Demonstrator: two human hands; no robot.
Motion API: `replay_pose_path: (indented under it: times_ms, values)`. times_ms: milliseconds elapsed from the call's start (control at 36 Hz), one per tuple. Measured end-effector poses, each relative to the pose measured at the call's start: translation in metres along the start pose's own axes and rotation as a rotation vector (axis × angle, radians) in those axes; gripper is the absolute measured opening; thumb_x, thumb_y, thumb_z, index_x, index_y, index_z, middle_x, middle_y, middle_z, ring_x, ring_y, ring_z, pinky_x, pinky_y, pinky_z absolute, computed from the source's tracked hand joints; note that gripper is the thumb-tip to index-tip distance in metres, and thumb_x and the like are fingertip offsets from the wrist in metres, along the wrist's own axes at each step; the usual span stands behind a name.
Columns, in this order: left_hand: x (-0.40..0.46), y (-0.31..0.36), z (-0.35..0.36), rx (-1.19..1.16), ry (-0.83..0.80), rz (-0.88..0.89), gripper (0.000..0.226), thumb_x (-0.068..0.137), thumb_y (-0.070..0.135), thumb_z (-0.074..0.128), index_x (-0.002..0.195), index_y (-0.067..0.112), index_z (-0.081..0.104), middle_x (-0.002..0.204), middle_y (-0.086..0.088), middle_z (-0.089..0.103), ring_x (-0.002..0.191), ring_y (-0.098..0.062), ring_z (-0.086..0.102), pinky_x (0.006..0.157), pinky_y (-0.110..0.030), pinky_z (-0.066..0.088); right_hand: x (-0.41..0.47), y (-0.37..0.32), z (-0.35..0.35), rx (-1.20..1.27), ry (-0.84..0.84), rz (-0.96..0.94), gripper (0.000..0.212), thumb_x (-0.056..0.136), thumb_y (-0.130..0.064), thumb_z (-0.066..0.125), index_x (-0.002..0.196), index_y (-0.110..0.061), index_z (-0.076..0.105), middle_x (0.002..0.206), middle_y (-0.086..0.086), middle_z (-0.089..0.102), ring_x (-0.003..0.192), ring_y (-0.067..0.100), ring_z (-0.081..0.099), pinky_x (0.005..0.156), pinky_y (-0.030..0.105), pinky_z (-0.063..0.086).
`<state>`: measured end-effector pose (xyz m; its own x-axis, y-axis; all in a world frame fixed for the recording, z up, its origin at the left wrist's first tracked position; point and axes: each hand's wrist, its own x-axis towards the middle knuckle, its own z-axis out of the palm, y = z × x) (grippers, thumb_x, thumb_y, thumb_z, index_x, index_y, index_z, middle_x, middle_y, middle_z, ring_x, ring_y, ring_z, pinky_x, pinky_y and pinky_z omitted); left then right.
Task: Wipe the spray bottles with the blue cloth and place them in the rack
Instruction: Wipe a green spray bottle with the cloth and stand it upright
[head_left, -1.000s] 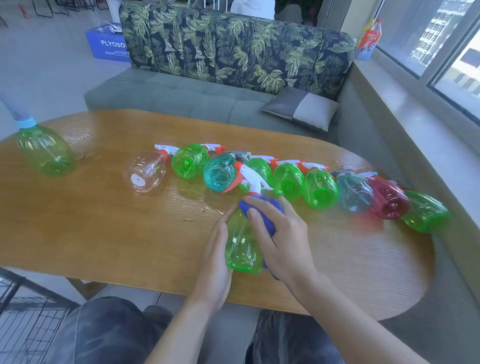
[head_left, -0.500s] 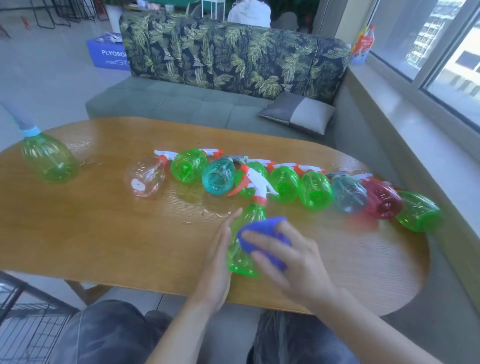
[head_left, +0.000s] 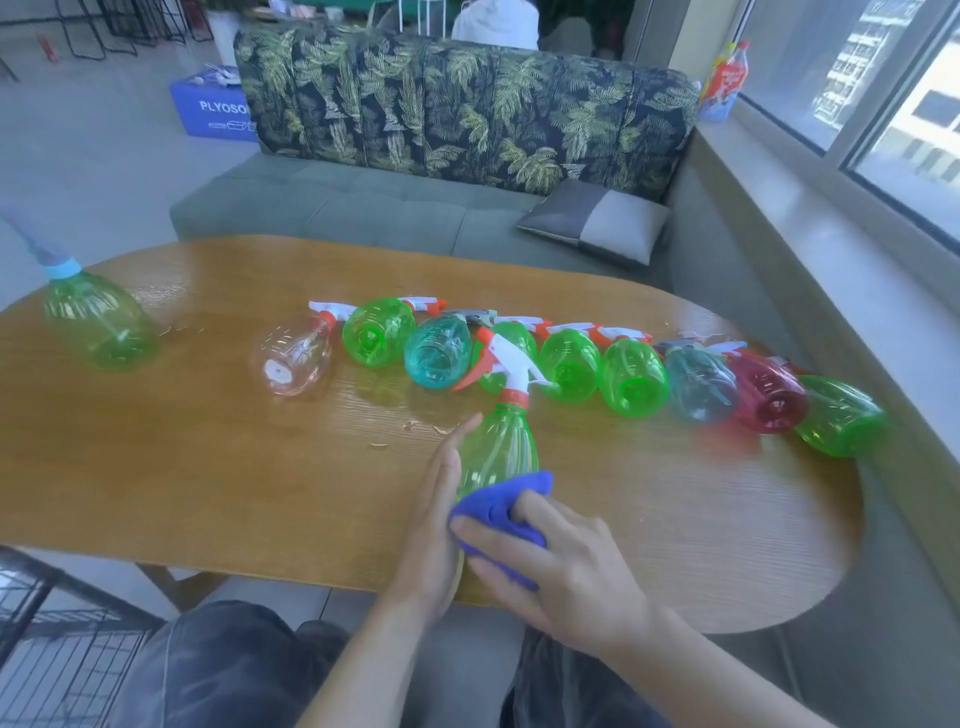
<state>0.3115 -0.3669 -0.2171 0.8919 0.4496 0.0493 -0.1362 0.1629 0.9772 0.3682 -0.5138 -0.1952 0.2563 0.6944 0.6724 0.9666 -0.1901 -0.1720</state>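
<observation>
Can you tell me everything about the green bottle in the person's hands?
The green bottle looks like clear plastic and seems empty. It has a white sprayer with an orange trigger and collar. It stands about upright near the table's front edge, sprayer up. The left hand lies along its left side. The right hand presses a blue cloth over its lower part, hiding the base.

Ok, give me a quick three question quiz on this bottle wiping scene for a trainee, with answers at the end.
1. True or false: the blue cloth is in the right hand.
2. Which colour is the upright plastic spray bottle being wiped? A red, B green, C clear.
3. Fill in: the left hand rests against that bottle's ___ side.

Key: 1 true. 2 B. 3 left. The row of lying bottles includes a red plastic spray bottle and a clear plastic spray bottle on the oval wooden table.
</observation>
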Motion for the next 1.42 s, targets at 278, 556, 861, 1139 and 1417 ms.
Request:
replay_pose_path:
  times_ms: [278,556,861,1139,1417]
  values:
    - [-0.002,0.001,0.003,-0.060,-0.027,-0.019,0.056,0.106,0.067,0.046,0.154,0.040,0.057,0.165,0.005,0.050,0.158,-0.022,0.039,0.130,-0.062,0.025,0.047,0.024,-0.019,0.204,0.163,0.460,0.029,0.103,-0.043,0.058,0.124,-0.032,0.075,0.100,-0.006,0.060,0.087,0.005,0.060,0.080,0.019,0.048]
    - [-0.002,0.002,0.001,-0.095,-0.006,-0.043,0.053,0.108,0.062,0.046,0.151,0.036,0.060,0.162,-0.001,0.055,0.156,-0.027,0.043,0.129,-0.064,0.027,0.038,0.013,0.004,0.164,0.130,0.428,0.027,0.103,-0.038,0.060,0.121,-0.027,0.076,0.098,0.000,0.059,0.076,0.017,0.060,0.067,0.038,0.055]
    - [-0.002,0.008,-0.001,-0.096,-0.018,-0.059,0.055,0.104,0.067,0.044,0.152,0.043,0.057,0.164,0.003,0.051,0.151,-0.029,0.050,0.125,-0.063,0.037,0.003,-0.005,-0.001,-0.010,-0.003,-0.015,0.023,0.102,-0.038,0.066,0.120,-0.030,0.079,0.093,-0.006,0.037,0.071,0.011,0.043,0.048,0.021,0.028]
    - [-0.007,0.010,0.004,-0.208,-0.047,-0.024,0.091,0.077,0.073,0.085,0.156,0.039,0.053,0.160,-0.004,0.057,0.148,-0.029,0.053,0.118,-0.056,0.044,0.015,0.002,-0.017,0.678,0.324,0.907,0.021,0.098,-0.043,0.062,0.114,-0.040,0.075,0.105,-0.009,0.072,0.084,0.015,0.065,0.080,0.028,0.050]
    - [-0.004,0.006,0.005,-0.212,-0.071,-0.023,0.059,0.097,0.033,0.069,0.154,0.043,0.056,0.158,-0.001,0.059,0.148,-0.026,0.055,0.120,-0.053,0.041,0.016,-0.003,-0.003,0.991,0.362,1.182,0.020,0.105,-0.024,0.060,0.119,-0.027,0.074,0.120,-0.005,0.074,0.112,0.020,0.069,0.097,0.039,0.054]
